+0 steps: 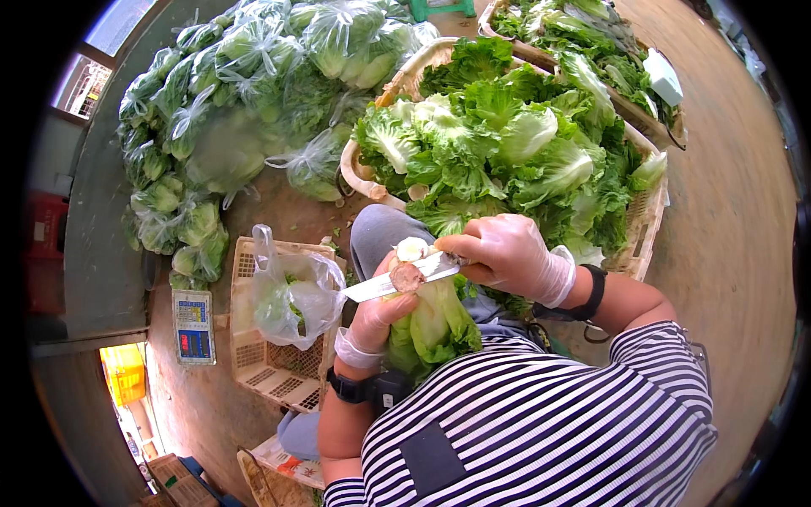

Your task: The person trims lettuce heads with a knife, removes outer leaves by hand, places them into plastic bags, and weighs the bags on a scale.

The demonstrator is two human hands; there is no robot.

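My left hand (379,320), in a clear thin glove, grips a head of leafy lettuce (434,323) over my lap. The lettuce leaves hang toward my striped shirt. My right hand (510,260), gloved too, is closed around the handle of a knife (370,289). Its blade lies across the stem end, pointing left. A round brownish stem slice (407,278) rests against the flat of the blade. Just beyond the blade shows a pale, freshly cut stem face (412,248). The fingers of my left hand are partly hidden behind the blade.
A large basket of loose lettuce (345,166) stands ahead, with another basket (675,130) behind it. Bagged lettuces (253,82) are heaped at the far left. To my left are a plastic crate (244,304) holding an open plastic bag (317,304), and a digital scale (194,326).
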